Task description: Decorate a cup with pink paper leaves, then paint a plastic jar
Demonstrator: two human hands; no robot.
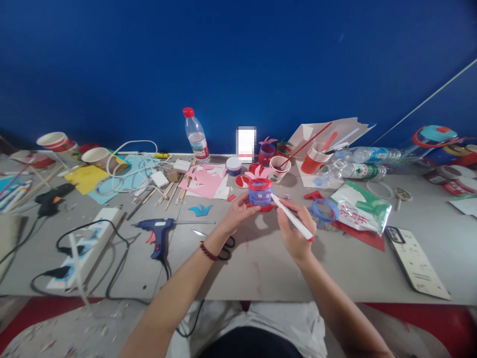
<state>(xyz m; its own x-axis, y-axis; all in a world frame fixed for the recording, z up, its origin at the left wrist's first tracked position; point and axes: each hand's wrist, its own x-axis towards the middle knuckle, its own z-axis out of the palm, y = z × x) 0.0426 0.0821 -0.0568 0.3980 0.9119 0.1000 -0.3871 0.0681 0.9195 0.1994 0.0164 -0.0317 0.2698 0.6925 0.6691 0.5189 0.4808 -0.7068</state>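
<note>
A small cup (pixel 256 200), purple with red bands, eyes drawn on its side and a pink cut-out at its rim, is held upright over the table. My left hand (pixel 238 214) grips it from the left side. Between the fingers of my right hand (pixel 298 226) is a white marker (pixel 296 221) with a red end, slanting up to the left. The marker's tip is at the cup's right side, close to the drawn eyes; whether it touches cannot be made out. Scissors (pixel 226 247) lie partly hidden under my left wrist.
A blue glue gun (pixel 158 233) and a power strip (pixel 87 251) with cables lie at the left. Behind stand a red-capped bottle (pixel 197 139) and paper cups (pixel 279 166). To the right are a blue ring (pixel 326 210), plastic bottles (pixel 363 170) and a phone (pixel 417 261).
</note>
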